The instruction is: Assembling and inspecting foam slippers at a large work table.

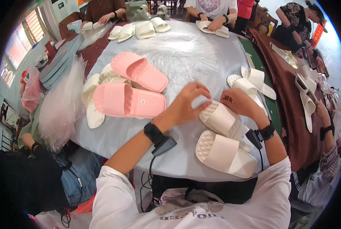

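Two cream slippers lie side by side near the table's right front edge. Over the farther cream slipper [220,117], my left hand [187,101] curves with thumb and fingers apart, the thumb beside its quilted end. My right hand [242,102] bends its fingers down against the far side of that same slipper, fingertips partly hidden. The nearer cream slipper [224,152] rests untouched. To the left, one pink slipper [130,100] and another pink slipper [140,70] lie on top of cream slippers [94,110].
Clear plastic film [185,53] covers the table's middle, and a plastic heap [61,110] hangs at its left edge. More cream slippers [250,82] lie at the right, others [145,29] at the far edge. Co-workers handle slippers around the tables; one person [29,171] sits close on my left.
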A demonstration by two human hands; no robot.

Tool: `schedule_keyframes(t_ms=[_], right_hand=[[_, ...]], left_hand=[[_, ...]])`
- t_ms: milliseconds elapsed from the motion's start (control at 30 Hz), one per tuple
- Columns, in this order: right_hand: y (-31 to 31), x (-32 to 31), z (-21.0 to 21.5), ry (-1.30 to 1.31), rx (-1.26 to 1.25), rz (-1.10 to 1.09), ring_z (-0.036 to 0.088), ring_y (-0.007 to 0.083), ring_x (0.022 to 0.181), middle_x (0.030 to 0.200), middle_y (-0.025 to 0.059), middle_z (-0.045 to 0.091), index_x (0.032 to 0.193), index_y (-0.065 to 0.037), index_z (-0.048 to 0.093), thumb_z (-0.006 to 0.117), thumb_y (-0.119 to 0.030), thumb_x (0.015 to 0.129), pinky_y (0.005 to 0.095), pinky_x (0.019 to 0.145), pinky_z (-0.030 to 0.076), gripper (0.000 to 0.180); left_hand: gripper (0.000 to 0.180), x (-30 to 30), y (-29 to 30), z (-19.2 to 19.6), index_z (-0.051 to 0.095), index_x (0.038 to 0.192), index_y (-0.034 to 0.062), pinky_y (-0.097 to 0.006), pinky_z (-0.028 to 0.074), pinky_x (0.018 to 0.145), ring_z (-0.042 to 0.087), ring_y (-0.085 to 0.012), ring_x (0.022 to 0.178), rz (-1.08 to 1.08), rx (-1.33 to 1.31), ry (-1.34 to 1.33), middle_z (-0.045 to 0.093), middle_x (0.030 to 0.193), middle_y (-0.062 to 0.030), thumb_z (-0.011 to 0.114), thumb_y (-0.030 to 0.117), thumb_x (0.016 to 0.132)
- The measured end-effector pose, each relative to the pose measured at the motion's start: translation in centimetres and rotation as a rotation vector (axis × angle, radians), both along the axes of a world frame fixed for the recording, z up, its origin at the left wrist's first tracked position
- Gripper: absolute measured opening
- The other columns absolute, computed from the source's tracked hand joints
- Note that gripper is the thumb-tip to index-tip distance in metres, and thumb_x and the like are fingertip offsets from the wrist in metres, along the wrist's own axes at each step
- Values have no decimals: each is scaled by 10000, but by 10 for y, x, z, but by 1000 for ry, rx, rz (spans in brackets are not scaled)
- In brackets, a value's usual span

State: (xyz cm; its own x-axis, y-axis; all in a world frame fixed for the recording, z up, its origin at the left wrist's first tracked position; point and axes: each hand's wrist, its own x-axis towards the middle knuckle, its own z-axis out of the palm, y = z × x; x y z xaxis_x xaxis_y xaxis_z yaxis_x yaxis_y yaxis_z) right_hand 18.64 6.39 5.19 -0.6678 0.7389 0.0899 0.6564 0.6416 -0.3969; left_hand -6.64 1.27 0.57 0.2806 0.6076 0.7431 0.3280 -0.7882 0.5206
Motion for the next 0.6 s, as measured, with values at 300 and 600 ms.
schedule_keyframes(t_ms=[300,600], right_hand=[[-24,3,34,521,-16,-53,592,178,886,951,74,601,989,-9,572,603,-86,978,307,813,493,84],[-59,9,44,709,-56,109,554,187,1136,1198,93,631,956,-67,482,532,-81,1021,343,1041,411,83]], left_hand=[[452,13,-21,-7,579,1393,79,-457,337,1183,417,-363,1427,-347,-199,291,458,1542,-184,600,357,1038],[439,13,8,10,528,1424,46,-468,387,1145,470,-411,1364,36,-34,6,452,1523,-219,620,169,1012]])
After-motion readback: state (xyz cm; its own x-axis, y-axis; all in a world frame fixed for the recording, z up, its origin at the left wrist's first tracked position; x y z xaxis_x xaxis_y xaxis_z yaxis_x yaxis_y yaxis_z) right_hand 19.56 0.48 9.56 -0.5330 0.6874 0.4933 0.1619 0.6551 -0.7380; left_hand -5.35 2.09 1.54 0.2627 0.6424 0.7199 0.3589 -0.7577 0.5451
